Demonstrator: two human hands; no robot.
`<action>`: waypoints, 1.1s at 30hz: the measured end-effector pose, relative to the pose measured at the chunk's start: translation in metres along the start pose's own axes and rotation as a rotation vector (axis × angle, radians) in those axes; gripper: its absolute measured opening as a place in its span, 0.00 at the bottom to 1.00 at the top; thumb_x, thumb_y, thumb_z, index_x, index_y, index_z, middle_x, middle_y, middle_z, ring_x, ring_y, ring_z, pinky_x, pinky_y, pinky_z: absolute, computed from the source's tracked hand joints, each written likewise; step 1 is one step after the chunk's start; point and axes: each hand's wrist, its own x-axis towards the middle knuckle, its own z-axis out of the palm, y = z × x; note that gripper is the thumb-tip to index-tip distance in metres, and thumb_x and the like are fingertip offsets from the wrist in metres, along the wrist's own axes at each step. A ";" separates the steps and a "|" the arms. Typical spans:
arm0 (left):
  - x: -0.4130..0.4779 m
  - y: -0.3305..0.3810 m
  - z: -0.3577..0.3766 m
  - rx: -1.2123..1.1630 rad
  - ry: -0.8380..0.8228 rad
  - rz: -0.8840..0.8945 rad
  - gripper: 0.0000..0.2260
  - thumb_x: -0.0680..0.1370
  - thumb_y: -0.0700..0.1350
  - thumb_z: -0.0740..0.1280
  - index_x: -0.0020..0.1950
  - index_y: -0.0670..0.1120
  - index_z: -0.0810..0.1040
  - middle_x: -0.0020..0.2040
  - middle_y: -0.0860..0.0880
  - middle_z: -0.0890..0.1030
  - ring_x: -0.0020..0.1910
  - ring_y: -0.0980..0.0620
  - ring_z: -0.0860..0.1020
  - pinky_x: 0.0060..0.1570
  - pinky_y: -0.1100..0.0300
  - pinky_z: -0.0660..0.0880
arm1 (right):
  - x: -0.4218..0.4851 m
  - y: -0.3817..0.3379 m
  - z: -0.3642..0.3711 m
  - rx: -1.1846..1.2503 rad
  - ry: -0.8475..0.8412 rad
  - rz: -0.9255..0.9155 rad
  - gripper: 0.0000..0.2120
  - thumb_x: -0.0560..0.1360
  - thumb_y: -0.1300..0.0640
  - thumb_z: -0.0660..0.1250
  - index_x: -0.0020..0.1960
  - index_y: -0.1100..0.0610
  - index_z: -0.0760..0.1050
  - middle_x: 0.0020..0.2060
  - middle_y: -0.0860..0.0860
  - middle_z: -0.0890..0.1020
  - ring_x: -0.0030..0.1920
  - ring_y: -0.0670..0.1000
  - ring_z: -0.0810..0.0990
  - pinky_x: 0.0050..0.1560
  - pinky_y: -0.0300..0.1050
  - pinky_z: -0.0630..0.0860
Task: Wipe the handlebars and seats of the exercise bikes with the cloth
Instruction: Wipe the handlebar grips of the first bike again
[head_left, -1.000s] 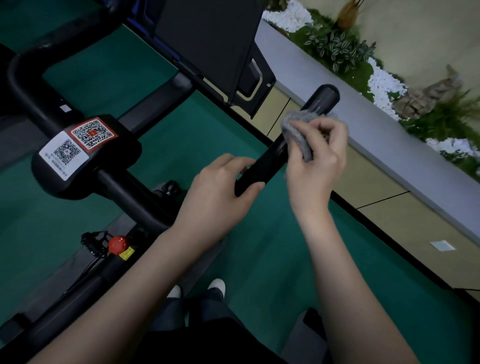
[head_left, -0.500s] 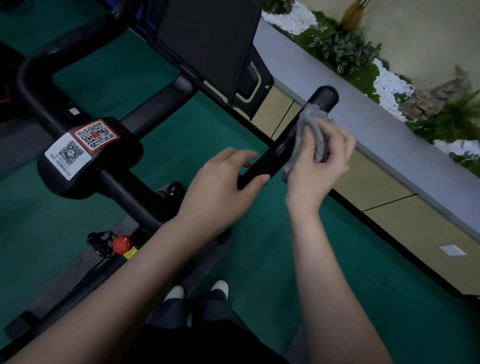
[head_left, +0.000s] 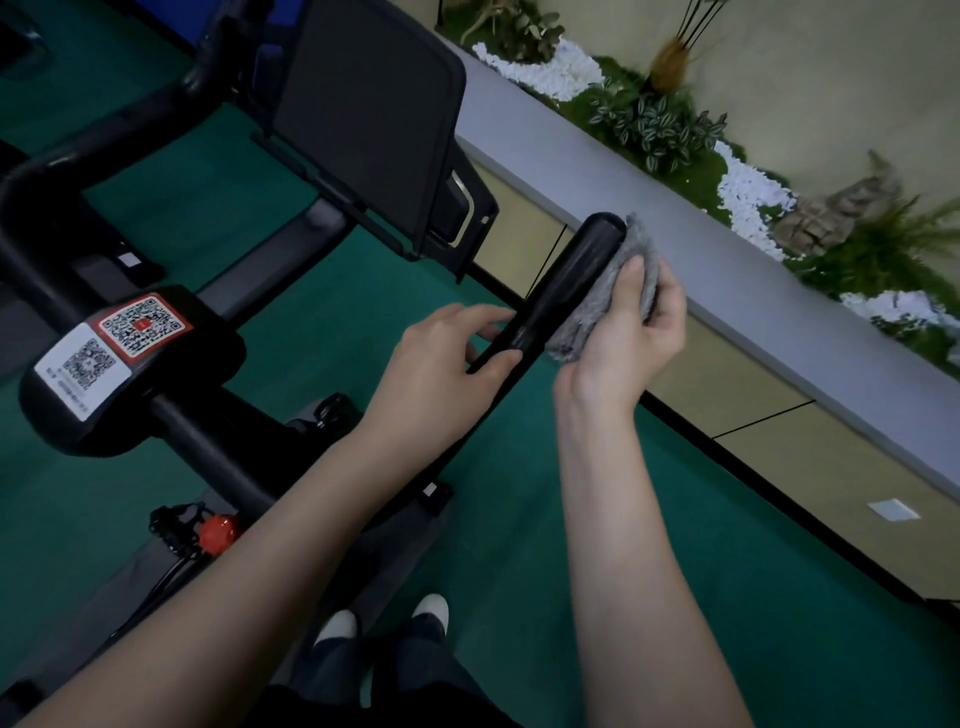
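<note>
My left hand grips the black handlebar low down. Just beyond, my right hand clamps the grey cloth against the bar's right side, near its end. The dark screen stands farther back.

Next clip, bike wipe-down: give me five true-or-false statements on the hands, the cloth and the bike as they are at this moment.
1. The right hand holds the grey cloth against the handlebar grip. True.
2. The left hand touches nothing. False: it grips the same handlebar grip, nearer the person than the cloth.
3. The grey cloth reaches the grip's free end. True.
4. The red knob is under the cloth. False: it sits far down to the left, well apart from the cloth.
5. The screen is lit. False: it is dark.
</note>
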 end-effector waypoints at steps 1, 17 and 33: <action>0.000 0.000 0.000 -0.011 -0.001 -0.003 0.14 0.76 0.48 0.69 0.62 0.54 0.78 0.50 0.57 0.78 0.46 0.57 0.76 0.46 0.67 0.71 | 0.001 -0.001 0.000 0.007 -0.012 0.010 0.05 0.79 0.66 0.62 0.50 0.60 0.76 0.41 0.50 0.81 0.41 0.42 0.81 0.44 0.37 0.77; 0.001 -0.002 -0.002 -0.063 -0.028 -0.027 0.14 0.76 0.49 0.69 0.62 0.55 0.78 0.51 0.57 0.79 0.47 0.57 0.75 0.48 0.64 0.73 | 0.071 -0.060 0.002 -0.808 -0.811 -0.279 0.06 0.78 0.62 0.63 0.47 0.53 0.77 0.31 0.45 0.76 0.24 0.41 0.72 0.24 0.36 0.67; 0.000 -0.005 -0.006 -0.057 -0.024 -0.056 0.14 0.74 0.52 0.71 0.59 0.52 0.80 0.49 0.57 0.80 0.44 0.57 0.77 0.47 0.66 0.71 | 0.053 -0.082 0.079 -1.714 -1.650 -0.633 0.06 0.74 0.60 0.67 0.44 0.51 0.81 0.35 0.52 0.82 0.35 0.52 0.81 0.40 0.49 0.78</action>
